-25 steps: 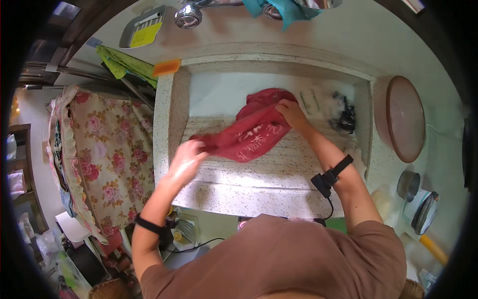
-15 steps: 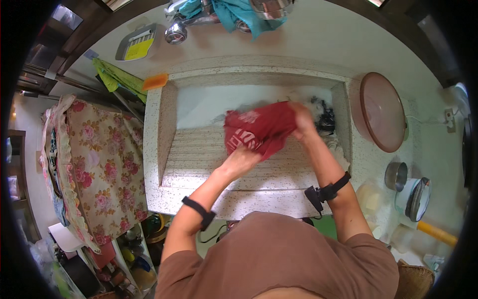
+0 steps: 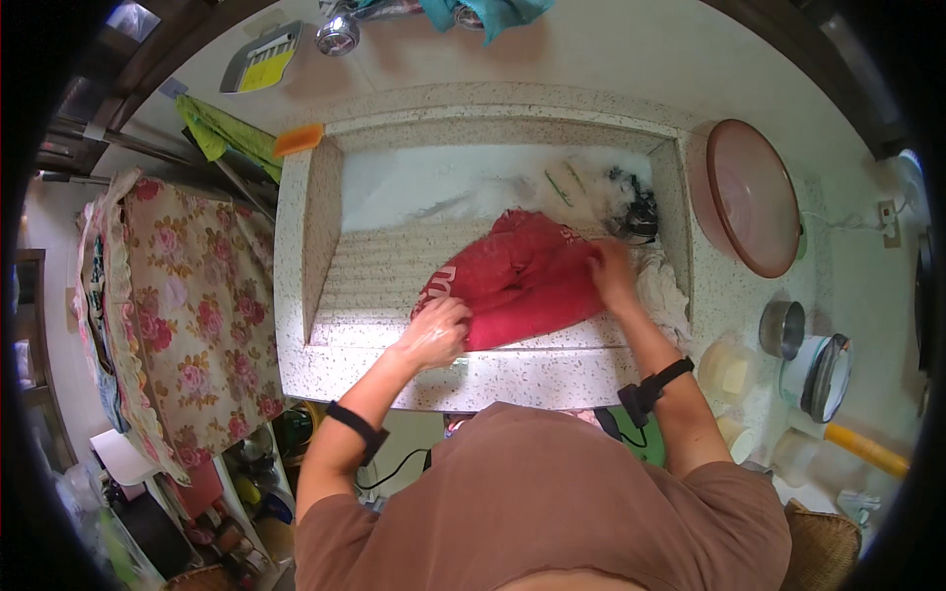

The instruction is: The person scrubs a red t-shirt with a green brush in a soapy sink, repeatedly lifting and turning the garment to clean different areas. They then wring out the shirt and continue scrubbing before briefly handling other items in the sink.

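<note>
We see a red cloth point(image 3: 532, 286) with white printing lying crumpled over the ridged slope point(image 3: 370, 266) of a speckled stone sink point(image 3: 345, 379), its lower edge reaching toward the front rim. At the cloth's near-left end we find the left hand point(image 3: 437, 332), its fingers curled in and closed on the fabric, right beside a patch of the white print. The right hand point(image 3: 613, 274) lies at the cloth's right edge, its fingers bent and touching the fabric; we cannot tell how firmly they are closed, or whether a fold is pinched between them. Both forearms wear black straps (the right one with a small box and a cable). Behind the cloth we see whitish, foamy water point(image 3: 394, 182) in the deep part of the sink, and at its right end a dark, wet item point(image 3: 641, 215) that we cannot make out. A pale cloth point(image 3: 662, 288) lies just beyond the right hand, against the sink's right wall. An orange block point(image 3: 299, 140) sits on the back-left corner of the rim, and to the right of the sink a pinkish basin point(image 3: 757, 202) leans near a metal cup point(image 3: 781, 330).
</note>
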`<state>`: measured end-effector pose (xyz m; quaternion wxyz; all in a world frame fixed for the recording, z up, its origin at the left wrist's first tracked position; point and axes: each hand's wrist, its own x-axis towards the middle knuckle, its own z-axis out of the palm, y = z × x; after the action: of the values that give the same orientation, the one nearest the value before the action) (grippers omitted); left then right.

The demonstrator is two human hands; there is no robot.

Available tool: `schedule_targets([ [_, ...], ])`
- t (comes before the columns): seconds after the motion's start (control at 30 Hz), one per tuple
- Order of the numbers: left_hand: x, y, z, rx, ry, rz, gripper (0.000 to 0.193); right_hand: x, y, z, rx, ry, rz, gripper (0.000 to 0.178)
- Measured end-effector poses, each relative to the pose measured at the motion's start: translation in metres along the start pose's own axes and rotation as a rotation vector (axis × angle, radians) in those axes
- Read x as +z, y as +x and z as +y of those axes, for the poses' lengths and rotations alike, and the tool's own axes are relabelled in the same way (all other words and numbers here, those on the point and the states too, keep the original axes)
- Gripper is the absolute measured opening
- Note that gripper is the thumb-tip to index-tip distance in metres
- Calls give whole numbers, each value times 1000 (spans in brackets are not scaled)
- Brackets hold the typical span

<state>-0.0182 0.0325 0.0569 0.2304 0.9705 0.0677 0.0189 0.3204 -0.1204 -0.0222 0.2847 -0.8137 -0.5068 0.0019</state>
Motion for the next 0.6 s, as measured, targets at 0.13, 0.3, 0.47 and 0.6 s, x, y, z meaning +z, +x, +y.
schedule_targets([
  [0.13,42,57,13,-40,-143,244,36,24,19,-77,-375,287,-348,16],
  [0.3,78,71,23,-112,67,-133,30,29,68,-71,-72,-360,-691,22],
  [0.47,64,53,22,31,115,-133,23,-24,107,-4,372,-69,-227,10],
  [0.6,53,58,20,77,132,-122,21,-49,85,-13,115,-27,188,15],
])
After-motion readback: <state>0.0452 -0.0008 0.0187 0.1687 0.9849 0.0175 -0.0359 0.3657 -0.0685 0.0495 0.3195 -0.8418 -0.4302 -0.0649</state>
